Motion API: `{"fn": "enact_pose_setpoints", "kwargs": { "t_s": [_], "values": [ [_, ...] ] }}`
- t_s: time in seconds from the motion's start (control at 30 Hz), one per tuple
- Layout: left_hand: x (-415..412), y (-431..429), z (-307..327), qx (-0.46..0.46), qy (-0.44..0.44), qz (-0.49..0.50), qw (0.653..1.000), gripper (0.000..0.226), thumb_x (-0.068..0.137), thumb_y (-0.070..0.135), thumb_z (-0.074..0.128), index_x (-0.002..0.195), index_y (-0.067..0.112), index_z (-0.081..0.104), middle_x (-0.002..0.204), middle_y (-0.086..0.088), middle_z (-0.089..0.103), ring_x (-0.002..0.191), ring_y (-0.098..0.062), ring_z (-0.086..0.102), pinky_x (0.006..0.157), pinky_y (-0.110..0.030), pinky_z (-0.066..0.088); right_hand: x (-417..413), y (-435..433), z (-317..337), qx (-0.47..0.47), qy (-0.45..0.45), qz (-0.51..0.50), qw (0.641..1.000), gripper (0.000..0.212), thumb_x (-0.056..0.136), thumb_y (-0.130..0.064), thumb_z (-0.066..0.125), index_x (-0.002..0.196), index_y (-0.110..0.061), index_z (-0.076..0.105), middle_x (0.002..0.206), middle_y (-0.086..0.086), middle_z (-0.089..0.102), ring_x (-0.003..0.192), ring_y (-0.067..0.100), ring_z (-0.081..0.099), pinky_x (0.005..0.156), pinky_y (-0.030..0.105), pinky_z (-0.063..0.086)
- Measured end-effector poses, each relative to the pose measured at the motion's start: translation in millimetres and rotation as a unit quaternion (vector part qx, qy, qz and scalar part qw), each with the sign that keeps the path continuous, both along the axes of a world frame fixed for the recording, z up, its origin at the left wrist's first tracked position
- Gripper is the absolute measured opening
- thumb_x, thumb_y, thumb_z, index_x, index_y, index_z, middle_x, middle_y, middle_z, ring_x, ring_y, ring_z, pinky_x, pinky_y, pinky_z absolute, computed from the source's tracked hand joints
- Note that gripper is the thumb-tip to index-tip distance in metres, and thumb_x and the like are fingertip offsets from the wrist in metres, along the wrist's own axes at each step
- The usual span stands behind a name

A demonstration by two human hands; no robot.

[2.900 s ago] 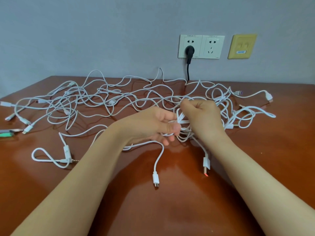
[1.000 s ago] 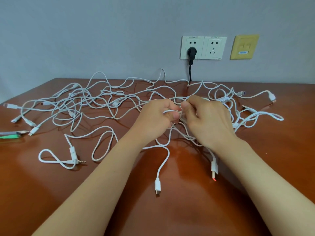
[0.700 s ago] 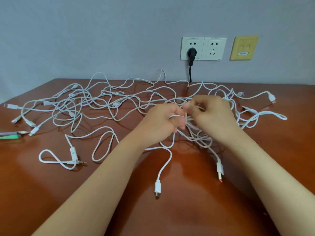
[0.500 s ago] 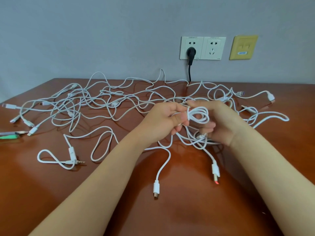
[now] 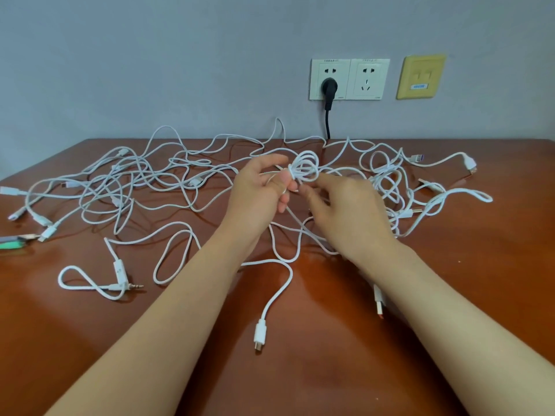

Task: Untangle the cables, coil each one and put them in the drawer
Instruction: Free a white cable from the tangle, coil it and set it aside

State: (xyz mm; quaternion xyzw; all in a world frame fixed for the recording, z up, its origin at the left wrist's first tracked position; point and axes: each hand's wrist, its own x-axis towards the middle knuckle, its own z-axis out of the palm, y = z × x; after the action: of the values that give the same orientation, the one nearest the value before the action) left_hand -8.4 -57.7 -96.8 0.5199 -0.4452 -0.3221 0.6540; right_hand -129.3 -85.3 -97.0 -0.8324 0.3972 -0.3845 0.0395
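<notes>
Several white cables (image 5: pixel 126 187) lie tangled across the brown table (image 5: pixel 330 370). My left hand (image 5: pixel 258 196) pinches a small white coil (image 5: pixel 306 168) between thumb and fingers, lifted above the table's middle. My right hand (image 5: pixel 345 214) sits just right of and below the coil, its fingertips by the strand under the coil; whether it grips the strand I cannot tell. Two white plugs hang down from the held strands: one (image 5: pixel 259 333) in front of me, another with an orange tip (image 5: pixel 379 301) beside my right forearm. No drawer is in view.
A cable with a jack plug (image 5: pixel 120 285) lies at front left. A green object (image 5: pixel 10 243) sits at the left edge. On the wall behind are a double socket (image 5: pixel 350 79) with a black plug (image 5: pixel 329 88) and a yellow plate (image 5: pixel 420 76).
The coil has passed from between both hands to my left hand alone and risen. My right hand has dropped a little and drawn back from the loops.
</notes>
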Motion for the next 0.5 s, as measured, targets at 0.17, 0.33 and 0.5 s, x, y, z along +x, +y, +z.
{"fn": "enact_pose_setpoints", "kwargs": {
  "t_s": [0.17, 0.33, 0.5],
  "values": [
    [-1.0, 0.0, 0.1, 0.006, -0.024, 0.005, 1.000, 0.016, 0.097, 0.002, 0.045, 0.104, 0.010, 0.056, 0.066, -0.001, 0.054, 0.039, -0.001, 0.041, 0.044, -0.013, 0.036, -0.1, -2.1, -2.9, -0.051, 0.061, 0.040, 0.996, 0.027, 0.096, -0.027, 0.043, 0.107, -0.017, 0.065, 0.098, 0.006, 0.065, 0.093, 0.030, 0.057, 0.066, 0.030, 0.030],
    [3.4, -2.5, -6.2, 0.032, -0.262, 0.128, 0.956, 0.018, 0.091, 0.008, 0.053, 0.097, 0.018, 0.067, 0.076, 0.007, 0.062, 0.070, -0.008, 0.058, 0.070, -0.019, 0.044, 5.8, -2.8, -4.6, -0.158, 0.155, 0.016, 0.975, 0.015, 0.068, -0.006, 0.076, 0.080, -0.008, 0.069, 0.072, 0.008, 0.060, 0.056, 0.032, 0.060, 0.049, 0.023, 0.026],
    [-0.6, 4.1, 1.4, 0.011, -0.389, 0.143, 0.910, 0.021, 0.091, 0.008, 0.053, 0.100, 0.019, 0.068, 0.080, 0.003, 0.067, 0.075, -0.008, 0.052, 0.061, -0.012, 0.032, 1.3, -3.2, -0.7, -0.217, 0.084, 0.001, 0.973, 0.021, 0.058, -0.004, 0.081, 0.074, -0.007, 0.068, 0.074, 0.010, 0.059, 0.051, 0.028, 0.055, 0.044, 0.017, 0.020]
  ]
}}
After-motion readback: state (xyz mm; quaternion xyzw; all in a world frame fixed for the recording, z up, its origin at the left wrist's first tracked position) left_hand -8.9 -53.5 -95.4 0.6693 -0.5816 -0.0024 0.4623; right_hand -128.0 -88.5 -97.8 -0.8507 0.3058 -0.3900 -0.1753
